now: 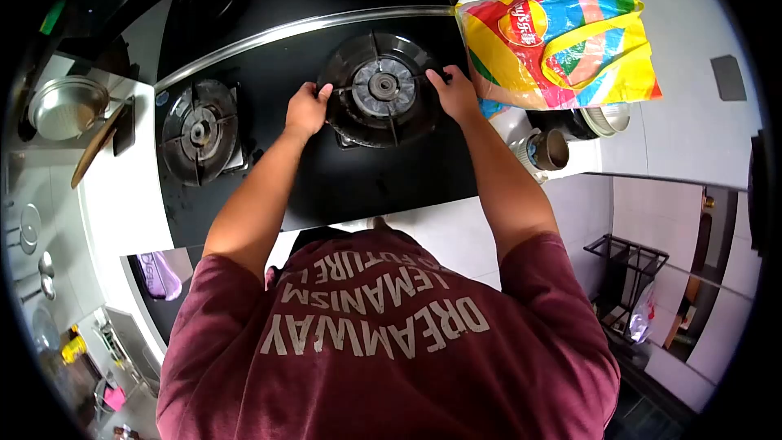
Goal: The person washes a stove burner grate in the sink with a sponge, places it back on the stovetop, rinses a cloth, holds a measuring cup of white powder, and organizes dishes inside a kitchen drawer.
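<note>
A black gas cooktop [350, 187] lies before me with two round burners. My left hand [308, 109] grips the left edge of the dark pan support [338, 65] around the right burner [381, 86], thumb and fingers pinched on its rim. On the opposite edge of the same support, my right hand [453, 93] pinches the rim between thumb and fingers. The support looks level around the burner; whether it touches the cooktop I cannot tell. The left burner [199, 132] has its own dark support, and neither hand touches it.
A colourful plastic bag [562, 49] stands right of the cooktop, with a brown cup [551, 150] and a pale bowl [607, 120] below it. At the far left are a metal pot [69, 107] and a round wooden board [98, 147]. A black rack [626, 265] stands at the lower right.
</note>
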Tool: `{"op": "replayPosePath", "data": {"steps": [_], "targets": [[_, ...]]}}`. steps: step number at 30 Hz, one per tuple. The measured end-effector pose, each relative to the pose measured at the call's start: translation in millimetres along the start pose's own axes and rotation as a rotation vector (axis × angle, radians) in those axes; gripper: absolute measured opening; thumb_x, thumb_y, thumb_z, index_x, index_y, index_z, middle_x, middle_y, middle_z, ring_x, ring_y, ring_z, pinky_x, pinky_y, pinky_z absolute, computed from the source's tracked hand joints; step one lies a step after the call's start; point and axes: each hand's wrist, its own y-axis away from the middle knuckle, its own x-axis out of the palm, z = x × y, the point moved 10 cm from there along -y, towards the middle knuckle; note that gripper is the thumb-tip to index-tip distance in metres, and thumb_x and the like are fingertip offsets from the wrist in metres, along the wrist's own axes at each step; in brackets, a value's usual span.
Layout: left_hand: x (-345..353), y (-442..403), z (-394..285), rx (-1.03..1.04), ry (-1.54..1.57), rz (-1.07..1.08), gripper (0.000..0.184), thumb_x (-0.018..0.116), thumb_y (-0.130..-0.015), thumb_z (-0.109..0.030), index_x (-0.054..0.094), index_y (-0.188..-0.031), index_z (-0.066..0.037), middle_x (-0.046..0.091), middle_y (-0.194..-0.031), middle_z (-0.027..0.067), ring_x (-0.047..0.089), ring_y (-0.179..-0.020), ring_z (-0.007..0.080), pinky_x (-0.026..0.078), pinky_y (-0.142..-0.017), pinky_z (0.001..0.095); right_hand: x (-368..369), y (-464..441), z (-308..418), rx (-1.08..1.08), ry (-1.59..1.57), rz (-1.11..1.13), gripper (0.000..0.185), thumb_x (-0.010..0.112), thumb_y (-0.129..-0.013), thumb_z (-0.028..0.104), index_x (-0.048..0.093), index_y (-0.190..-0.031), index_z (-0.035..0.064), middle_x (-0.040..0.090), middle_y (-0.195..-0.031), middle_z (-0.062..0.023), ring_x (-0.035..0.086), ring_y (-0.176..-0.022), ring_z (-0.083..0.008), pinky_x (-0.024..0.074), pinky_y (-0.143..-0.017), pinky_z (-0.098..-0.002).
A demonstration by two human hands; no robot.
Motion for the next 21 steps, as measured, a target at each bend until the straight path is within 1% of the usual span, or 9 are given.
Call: {"op": "replayPosePath", "data": {"steps": [1,2,4,5,8,11,14,21], "targets": [[3,0,3,-0.011,-0.014,-0.017,0.046,0.057,-0.093,-0.041,0.057,-0.105,0.003,0.068,-0.083,0.0157,0.067,-0.065,0.0243,0.053,-0.063,0.0354,3,-3,-4,0.0,-0.006,0.009,0.067,0.058,-0.084,0.058,0.055,-0.115,-0.0012,0.064,-0.106,-0.0244,0.06,-0.101,-0.0396,0.0477,-0.085,-0.0436],[4,4,1,-0.075,-0.025,0.008,0.049,0.056,-0.092,-0.043,0.057,-0.109,0.003,0.068,-0.093,0.0175,0.068,-0.08,0.0293,0.053,-0.072,0.0371,5,-5,-5,0.004,-0.014,0.028,0.067,0.058,-0.084,0.058,0.055,-0.116,-0.0011,0.064,-0.107,-0.0245,0.06,-0.101,-0.0397,0.0476,-0.085,-0.0438],[8,-10,17,-0.013,-0.081,-0.085,0.05,0.056,-0.092,-0.044,0.057,-0.111,0.002,0.067,-0.099,0.0191,0.065,-0.09,0.0328,0.051,-0.079,0.0388,9,-8,-8,0.011,-0.028,0.061,0.067,0.057,-0.084,0.057,0.055,-0.116,-0.001,0.063,-0.108,-0.0249,0.06,-0.102,-0.0401,0.0473,-0.086,-0.0442],[6,-10,13,0.02,-0.112,-0.128,0.05,0.055,-0.092,-0.044,0.057,-0.112,0.002,0.066,-0.102,0.02,0.064,-0.095,0.0345,0.05,-0.083,0.0397,10,-10,-8,0.013,-0.024,0.067,0.066,0.057,-0.084,0.057,0.054,-0.117,-0.001,0.063,-0.109,-0.0249,0.06,-0.103,-0.0402,0.0472,-0.086,-0.0442],[11,-9,15,-0.058,-0.128,-0.094,0.052,0.054,-0.092,-0.046,0.057,-0.114,0.001,0.064,-0.11,0.0218,0.058,-0.107,0.0377,0.046,-0.09,0.0414,13,-15,-12,0.018,-0.01,0.081,0.066,0.057,-0.085,0.056,0.054,-0.118,-0.0009,0.063,-0.109,-0.0251,0.059,-0.104,-0.0407,0.0469,-0.087,-0.0445],[6,-4,0,0.014,-0.187,-0.15,0.052,0.054,-0.092,-0.046,0.057,-0.115,0.0,0.064,-0.11,0.0219,0.059,-0.106,0.0375,0.047,-0.089,0.0416,15,-15,-13,0.019,-0.005,0.086,0.065,0.057,-0.086,0.055,0.053,-0.119,-0.0011,0.062,-0.11,-0.0252,0.059,-0.105,-0.0413,0.0465,-0.088,-0.0449],[6,-6,1,0.019,-0.191,-0.176,0.054,0.053,-0.092,-0.048,0.056,-0.116,0.0,0.063,-0.11,0.0219,0.059,-0.107,0.0376,0.046,-0.089,0.042,16,-13,-14,0.025,-0.004,0.082,0.065,0.057,-0.086,0.054,0.051,-0.12,-0.0013,0.062,-0.112,-0.0256,0.058,-0.105,-0.0415,0.046,-0.089,-0.0454],[15,-6,14,-0.096,-0.153,-0.107,0.056,0.051,-0.093,-0.049,0.053,-0.121,-0.001,0.063,-0.112,0.0216,0.058,-0.108,0.0375,0.046,-0.09,0.0417,18,-10,-16,0.053,0.024,0.128,0.066,0.054,-0.088,0.054,0.049,-0.124,-0.0001,0.059,-0.117,-0.027,0.056,-0.109,-0.0424,0.0442,-0.093,-0.0463]]}}
